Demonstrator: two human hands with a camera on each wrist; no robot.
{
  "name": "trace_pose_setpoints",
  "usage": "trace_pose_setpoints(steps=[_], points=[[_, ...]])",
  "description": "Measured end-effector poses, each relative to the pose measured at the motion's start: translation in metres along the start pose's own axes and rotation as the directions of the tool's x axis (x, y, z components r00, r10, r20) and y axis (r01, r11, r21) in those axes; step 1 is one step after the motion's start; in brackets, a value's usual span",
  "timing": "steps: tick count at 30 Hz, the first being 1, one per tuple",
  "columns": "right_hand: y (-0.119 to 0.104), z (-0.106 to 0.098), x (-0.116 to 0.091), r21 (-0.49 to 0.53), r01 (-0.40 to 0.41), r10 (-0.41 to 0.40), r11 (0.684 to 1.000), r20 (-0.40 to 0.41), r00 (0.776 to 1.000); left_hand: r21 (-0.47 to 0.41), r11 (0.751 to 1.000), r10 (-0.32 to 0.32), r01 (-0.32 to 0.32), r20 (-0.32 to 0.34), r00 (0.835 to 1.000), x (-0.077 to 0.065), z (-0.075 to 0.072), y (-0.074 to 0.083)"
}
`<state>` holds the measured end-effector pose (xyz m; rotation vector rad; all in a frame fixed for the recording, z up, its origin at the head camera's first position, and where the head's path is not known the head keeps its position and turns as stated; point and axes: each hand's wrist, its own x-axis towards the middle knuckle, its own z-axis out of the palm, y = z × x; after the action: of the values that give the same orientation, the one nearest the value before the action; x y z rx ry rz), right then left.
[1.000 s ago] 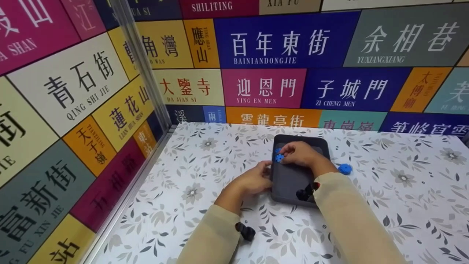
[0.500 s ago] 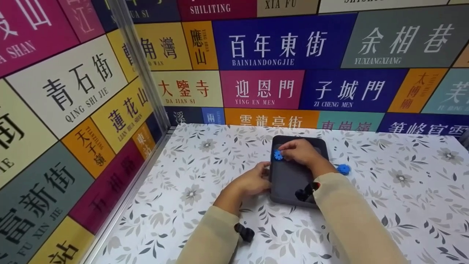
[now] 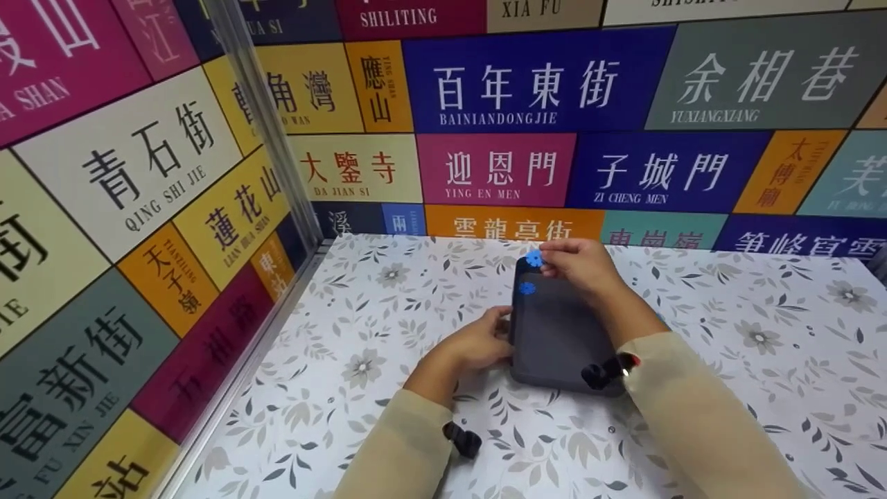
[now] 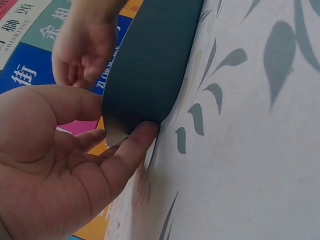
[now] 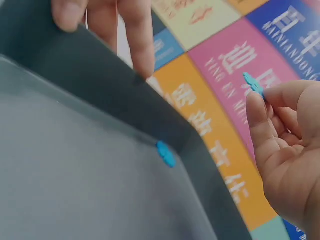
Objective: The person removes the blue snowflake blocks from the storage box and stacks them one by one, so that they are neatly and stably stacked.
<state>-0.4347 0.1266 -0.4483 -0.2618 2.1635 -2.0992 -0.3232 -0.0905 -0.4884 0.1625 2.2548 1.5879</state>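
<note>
A dark grey tray (image 3: 554, 333) stands on the table. My left hand (image 3: 479, 341) holds its left wall, thumb over the rim and fingers outside, as the right wrist view shows. A blue snowflake building disc (image 3: 527, 288) rests in the tray's far left corner. Between thumb and forefinger, my right hand (image 3: 585, 267) pinches another blue snowflake disc (image 5: 254, 84), raised over the far rim. In the left wrist view the tray's outer wall (image 4: 145, 65) hides the inside, and neither disc shows.
White floral cloth (image 3: 388, 305) covers the table. Wall panels printed with street names (image 3: 495, 170) rise behind it and on the left. Just past the right forearm a sliver of blue (image 3: 660, 318) peeks out, mostly hidden. Both sleeves carry a black wrist camera (image 3: 463, 439).
My right hand has risen away from the tray corner toward the back with one disc, leaving the other inside. The right forearm now covers the blue piece on the table. The left hand stays put.
</note>
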Motion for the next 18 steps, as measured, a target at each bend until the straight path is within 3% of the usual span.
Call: trace_pose_setpoints(steps=[10, 18], points=[[-0.001, -0.036, -0.063, 0.143, 0.045, -0.039, 0.989, -0.042, 0.998, 0.062, 0.998, -0.007, 0.009, -0.027, 1.000, 0.000, 0.000, 0.001], [0.002, -0.088, -0.086, 0.149, 0.001, 0.017, 0.989, -0.117, 0.993, 0.092, 0.996, -0.018, 0.021, -0.030, 0.999, 0.000, -0.001, 0.001]])
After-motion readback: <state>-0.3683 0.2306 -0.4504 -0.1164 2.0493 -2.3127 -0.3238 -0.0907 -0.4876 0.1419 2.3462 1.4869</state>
